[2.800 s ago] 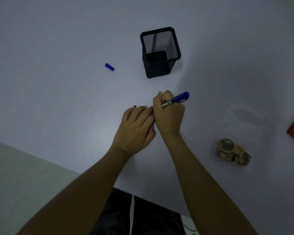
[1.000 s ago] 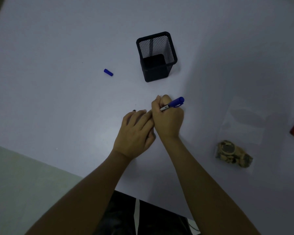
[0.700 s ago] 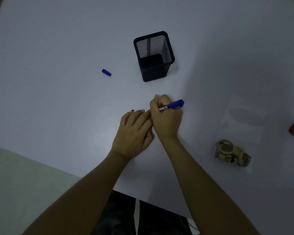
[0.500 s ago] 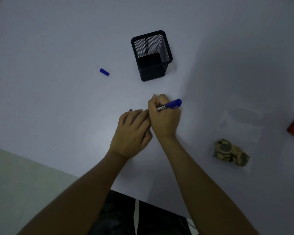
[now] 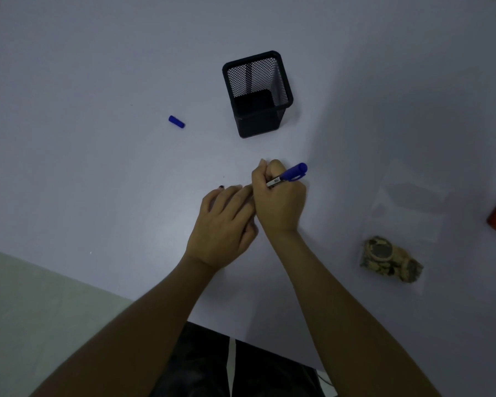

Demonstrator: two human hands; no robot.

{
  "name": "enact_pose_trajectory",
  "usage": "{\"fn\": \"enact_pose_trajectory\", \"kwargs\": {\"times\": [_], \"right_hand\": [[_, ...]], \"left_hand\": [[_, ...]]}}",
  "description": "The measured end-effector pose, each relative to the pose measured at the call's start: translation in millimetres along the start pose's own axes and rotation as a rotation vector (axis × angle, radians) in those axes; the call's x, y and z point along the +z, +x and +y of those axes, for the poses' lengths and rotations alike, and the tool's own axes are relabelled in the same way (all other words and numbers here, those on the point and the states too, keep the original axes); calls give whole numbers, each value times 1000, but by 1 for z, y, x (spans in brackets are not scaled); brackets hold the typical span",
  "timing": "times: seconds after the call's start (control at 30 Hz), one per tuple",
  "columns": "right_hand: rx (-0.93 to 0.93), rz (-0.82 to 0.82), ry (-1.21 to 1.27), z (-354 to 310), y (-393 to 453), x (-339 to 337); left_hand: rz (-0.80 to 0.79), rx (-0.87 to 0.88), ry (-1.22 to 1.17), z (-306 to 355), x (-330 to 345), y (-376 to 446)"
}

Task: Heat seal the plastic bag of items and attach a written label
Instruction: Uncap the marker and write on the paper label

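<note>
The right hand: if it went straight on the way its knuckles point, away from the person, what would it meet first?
Probably the black mesh pen holder. The right hand, gripping the blue pen, points up the table roughly toward it, with only bare surface between; the line may pass slightly beside it.

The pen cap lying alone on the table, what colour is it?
Blue. The pen cap shows clearly in the head view, left of the black mesh holder.

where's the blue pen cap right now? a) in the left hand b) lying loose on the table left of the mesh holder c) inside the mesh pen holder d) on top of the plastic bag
b: the blue pen cap lies by itself on the table, left of the black mesh holder, clear of the left hand and far from the plastic bag.
</note>
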State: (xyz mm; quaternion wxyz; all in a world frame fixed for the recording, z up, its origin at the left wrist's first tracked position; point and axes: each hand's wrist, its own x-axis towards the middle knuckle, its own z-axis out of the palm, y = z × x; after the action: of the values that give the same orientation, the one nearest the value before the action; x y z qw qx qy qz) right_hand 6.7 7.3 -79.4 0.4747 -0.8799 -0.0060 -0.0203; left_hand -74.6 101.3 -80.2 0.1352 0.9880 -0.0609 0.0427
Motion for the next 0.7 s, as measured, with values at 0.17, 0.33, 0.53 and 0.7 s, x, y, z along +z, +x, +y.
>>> {"fn": "enact_pose_trajectory", "kwargs": {"times": [0.17,0.33,0.53,0.7], "right_hand": [[-22,47,-28,0,1,0],[16,49,2,1,0,0],[4,48,12,1,1,0],[113,36,123,-4,10,-8]], "left_hand": [[-12,-8,4,-1,-1,0],[-31,-15,-3,0,-2,1],[-49,-21,-18,0,-4,0],[-59,-29,-7,0,-3,1]]}}
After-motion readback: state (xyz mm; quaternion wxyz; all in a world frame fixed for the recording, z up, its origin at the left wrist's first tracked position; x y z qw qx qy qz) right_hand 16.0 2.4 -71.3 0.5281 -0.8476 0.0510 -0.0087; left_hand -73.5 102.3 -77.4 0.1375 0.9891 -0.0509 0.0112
